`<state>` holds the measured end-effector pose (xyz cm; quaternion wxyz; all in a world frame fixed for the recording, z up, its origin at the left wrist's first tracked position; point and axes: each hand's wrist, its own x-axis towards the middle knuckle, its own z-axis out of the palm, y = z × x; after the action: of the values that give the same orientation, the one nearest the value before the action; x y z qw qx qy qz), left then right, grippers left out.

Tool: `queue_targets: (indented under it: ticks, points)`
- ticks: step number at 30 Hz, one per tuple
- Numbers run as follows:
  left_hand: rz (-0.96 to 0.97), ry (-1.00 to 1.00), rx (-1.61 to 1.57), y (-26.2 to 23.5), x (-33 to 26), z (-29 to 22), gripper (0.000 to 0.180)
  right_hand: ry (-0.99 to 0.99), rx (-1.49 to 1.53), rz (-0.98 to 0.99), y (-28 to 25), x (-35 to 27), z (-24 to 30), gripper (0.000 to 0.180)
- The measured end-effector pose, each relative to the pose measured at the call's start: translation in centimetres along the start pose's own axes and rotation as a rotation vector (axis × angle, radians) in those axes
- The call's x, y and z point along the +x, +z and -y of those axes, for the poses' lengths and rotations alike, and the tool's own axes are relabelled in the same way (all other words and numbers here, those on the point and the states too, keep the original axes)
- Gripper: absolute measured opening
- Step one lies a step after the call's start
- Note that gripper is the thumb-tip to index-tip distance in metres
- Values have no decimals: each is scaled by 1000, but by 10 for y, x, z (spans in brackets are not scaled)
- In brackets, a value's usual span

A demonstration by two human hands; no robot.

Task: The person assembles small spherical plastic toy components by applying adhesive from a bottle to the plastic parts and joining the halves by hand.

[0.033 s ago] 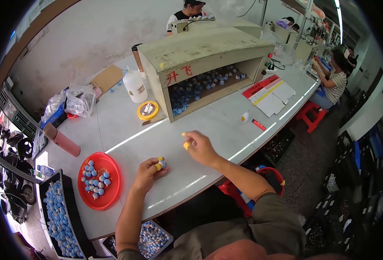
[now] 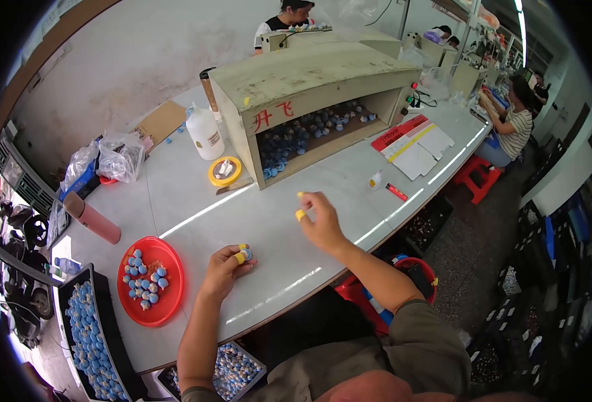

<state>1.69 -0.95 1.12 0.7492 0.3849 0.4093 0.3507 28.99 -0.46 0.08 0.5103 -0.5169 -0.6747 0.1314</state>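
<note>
My left hand (image 2: 225,269) is closed over the table, pinching a small blue-and-white round piece (image 2: 246,254) between thumb and finger. Yellow covers wrap fingertips on both hands. To the right and a little farther off, my right hand (image 2: 321,222) hovers with thumb and forefinger apart; nothing shows between them, and its other fingers are curled. Left of my left hand, a red round plate (image 2: 177,295) bears several small blue balls (image 2: 138,288) with pale bits on them. The fine shape of the held piece is too small to make out.
A metal box (image 2: 309,74) with an open front holds many blue pieces. Around it are a white bottle (image 2: 205,137), a yellow tape roll (image 2: 223,172), a small glue bottle (image 2: 375,179) and a red lighter (image 2: 396,192). A pink flask (image 2: 93,218) and black crate (image 2: 118,335) stand left.
My right hand has moved a little to the right, away from my left hand. My left hand keeps its pinch on the piece. The whole view has shifted slightly.
</note>
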Motion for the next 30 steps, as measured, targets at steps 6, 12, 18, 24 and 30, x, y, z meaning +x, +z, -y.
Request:
queue_targets:
  ticks: [6,12,18,24,30]
  points:
    - [-24,68,4,-8,1,-5,17,228,-873,-585,-116,-1,-83,67]
    - [13,-11,-31,1,4,-2,23,164,-784,-407,-119,9,-129,35]
    - [-71,52,58,-14,6,4,32,211,225,128,-12,40,-15,28]
    - [-71,48,41,-23,12,4,30,51,409,516,54,27,43,27]
    - [-82,47,113,-24,10,0,28,41,527,370,55,7,40,23]
